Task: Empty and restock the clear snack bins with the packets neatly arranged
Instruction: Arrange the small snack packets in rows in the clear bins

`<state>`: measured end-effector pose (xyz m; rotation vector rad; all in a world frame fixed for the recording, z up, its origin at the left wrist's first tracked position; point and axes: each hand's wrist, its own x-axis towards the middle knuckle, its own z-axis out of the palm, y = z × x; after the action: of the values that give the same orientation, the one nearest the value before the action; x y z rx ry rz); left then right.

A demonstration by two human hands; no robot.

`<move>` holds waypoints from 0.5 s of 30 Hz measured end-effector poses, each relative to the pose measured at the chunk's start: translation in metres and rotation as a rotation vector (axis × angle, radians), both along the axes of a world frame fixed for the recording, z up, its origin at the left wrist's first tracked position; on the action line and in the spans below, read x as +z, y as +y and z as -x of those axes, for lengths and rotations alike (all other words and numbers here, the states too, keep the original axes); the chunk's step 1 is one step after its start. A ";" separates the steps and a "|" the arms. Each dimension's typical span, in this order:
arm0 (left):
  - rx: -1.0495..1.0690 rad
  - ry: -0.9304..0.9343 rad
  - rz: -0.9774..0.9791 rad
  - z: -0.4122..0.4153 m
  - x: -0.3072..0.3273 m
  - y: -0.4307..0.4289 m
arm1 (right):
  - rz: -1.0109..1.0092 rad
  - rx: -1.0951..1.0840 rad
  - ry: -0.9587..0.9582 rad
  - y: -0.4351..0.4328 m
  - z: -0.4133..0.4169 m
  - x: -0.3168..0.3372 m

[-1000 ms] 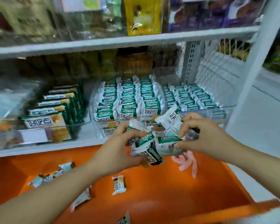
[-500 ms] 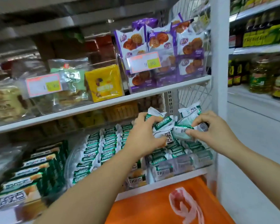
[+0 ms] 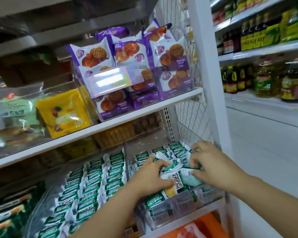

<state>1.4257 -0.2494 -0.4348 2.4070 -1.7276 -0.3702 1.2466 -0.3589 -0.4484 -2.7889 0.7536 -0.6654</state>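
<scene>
The left hand (image 3: pixel 150 176) has its fingers curled over a bunch of small green and white packets (image 3: pixel 174 177). The right hand (image 3: pixel 212 167) pinches the other side of the same bunch. The bunch is down in the clear bin (image 3: pixel 187 208) on the right, just on top of the neat rows of packets there. These packets look light, soft and puffy. Their wrappers are shiny, so they may slip. I think it is best to hold them by their flat sides, a few at a time. Squeezing hard could crumble the snack inside. They are not yet standing in a row.
</scene>
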 end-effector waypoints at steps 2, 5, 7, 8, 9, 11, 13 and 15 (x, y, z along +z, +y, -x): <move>-0.014 -0.017 0.006 0.001 -0.001 0.000 | 0.103 -0.020 0.044 0.004 -0.004 0.006; -0.045 -0.105 0.070 0.003 -0.001 0.004 | 0.007 0.002 0.084 0.009 -0.017 0.018; -0.070 -0.175 0.115 0.006 -0.001 0.009 | -0.149 0.011 0.109 0.007 -0.026 0.019; -0.081 -0.192 0.126 0.006 -0.002 0.011 | -0.203 0.008 0.134 0.006 -0.029 0.018; -0.088 -0.194 0.130 0.006 -0.003 0.012 | -0.228 0.004 0.164 0.004 -0.032 0.017; -0.095 -0.180 0.125 0.005 -0.003 0.014 | -0.220 0.009 0.218 0.004 -0.036 0.014; -0.118 -0.187 0.126 0.006 -0.002 0.017 | -0.163 0.021 0.247 0.007 -0.039 0.013; -0.140 -0.187 0.157 0.008 0.002 0.019 | -0.110 0.014 0.260 0.008 -0.041 0.013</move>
<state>1.4182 -0.2302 -0.4330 2.2794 -1.9293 -0.0233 1.2874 -0.3507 -0.4356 -2.8063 0.7879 -0.2507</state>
